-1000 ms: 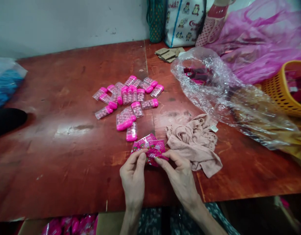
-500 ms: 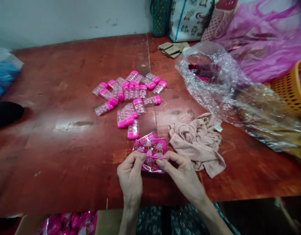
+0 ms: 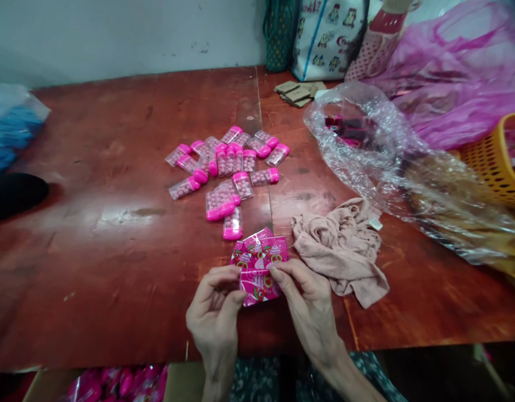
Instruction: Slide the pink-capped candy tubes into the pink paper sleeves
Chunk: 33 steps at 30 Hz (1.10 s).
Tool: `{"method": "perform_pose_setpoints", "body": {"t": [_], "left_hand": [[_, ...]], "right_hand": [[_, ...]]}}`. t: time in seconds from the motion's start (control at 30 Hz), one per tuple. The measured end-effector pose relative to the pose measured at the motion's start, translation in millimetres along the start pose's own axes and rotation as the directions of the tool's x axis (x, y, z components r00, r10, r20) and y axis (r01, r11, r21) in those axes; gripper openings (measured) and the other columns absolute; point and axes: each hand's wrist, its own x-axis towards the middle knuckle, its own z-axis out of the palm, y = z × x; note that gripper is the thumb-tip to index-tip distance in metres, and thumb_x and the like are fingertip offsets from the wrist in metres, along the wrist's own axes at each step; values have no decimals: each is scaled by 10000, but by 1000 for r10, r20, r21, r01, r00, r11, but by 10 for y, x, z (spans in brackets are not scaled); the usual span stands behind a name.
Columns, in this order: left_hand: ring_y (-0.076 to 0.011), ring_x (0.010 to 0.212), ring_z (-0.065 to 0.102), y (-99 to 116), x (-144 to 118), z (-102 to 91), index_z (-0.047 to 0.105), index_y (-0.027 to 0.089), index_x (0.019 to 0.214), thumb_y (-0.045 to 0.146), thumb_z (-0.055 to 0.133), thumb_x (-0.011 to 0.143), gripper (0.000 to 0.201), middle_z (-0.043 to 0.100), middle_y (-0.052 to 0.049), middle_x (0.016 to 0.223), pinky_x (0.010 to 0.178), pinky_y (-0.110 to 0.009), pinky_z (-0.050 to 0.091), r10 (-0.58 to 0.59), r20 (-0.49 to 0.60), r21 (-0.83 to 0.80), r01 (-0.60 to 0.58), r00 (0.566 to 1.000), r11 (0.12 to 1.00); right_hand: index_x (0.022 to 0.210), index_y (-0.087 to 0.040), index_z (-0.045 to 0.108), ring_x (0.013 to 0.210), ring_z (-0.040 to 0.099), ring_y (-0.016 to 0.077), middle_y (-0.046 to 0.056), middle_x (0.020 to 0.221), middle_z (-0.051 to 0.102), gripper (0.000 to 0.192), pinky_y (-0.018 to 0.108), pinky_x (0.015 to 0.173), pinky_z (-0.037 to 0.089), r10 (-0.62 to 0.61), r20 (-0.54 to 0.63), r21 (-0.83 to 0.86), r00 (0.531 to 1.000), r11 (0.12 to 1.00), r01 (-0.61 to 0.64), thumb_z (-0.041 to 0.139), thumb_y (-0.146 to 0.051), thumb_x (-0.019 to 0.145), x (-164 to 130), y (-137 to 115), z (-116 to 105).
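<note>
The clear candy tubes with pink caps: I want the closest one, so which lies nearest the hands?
The lone clear pink-capped tube at the pile's near edge, standing lengthwise just beyond the pink printed labels the hands hold.

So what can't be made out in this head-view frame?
- Pink printed wrappers: the print is too small to read; fingers of the left hand and right hand cover their lower edges.
- Clear plastic bag: crinkled film blurs the dark contents.
- Yellow basket: cut off by the right edge.
- Pink items under the table: cut off by the bottom edge.
</note>
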Motion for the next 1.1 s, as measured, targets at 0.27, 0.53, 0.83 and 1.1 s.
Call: {"method": "perform_pose_setpoints", "body": {"t": [0.27,0.53,0.83,1.1], "left_hand": [[-197,873,596,141,-31,-45,697,191,821,190,736,640,185,641,-51,898,753,-263,494,-86,83,158,73,993,985],[-112,669,634,48,-9,-26,685,184,816,109,756,585,253,683,-4,720,638,-185,518,-400,-34,-49,398,916,916],[-72,455,562,50,0,-48,667,163,724,125,753,589,164,638,26,566,449,-151,474,-427,-69,-118,418,901,901],[-88,477,579,6,-37,-97,686,201,794,100,742,608,219,660,24,623,458,-163,482,-262,-146,43,270,954,962]], "right_hand": [[849,-178,639,717,558,140,12,768,630,121,255,665,430,-174,-36,-127,984,978,169,526,-136,864,8,37,6],[822,-177,632,686,561,137,10,749,623,117,245,624,435,-119,-35,-64,992,991,117,525,-171,869,-2,62,41],[898,-174,622,740,581,153,27,802,625,139,251,654,446,-126,6,-59,992,990,126,496,-228,879,4,29,36],[752,-199,642,655,569,133,-6,710,630,119,224,598,443,-7,20,54,1000,999,6,566,-219,841,11,38,78]]}}
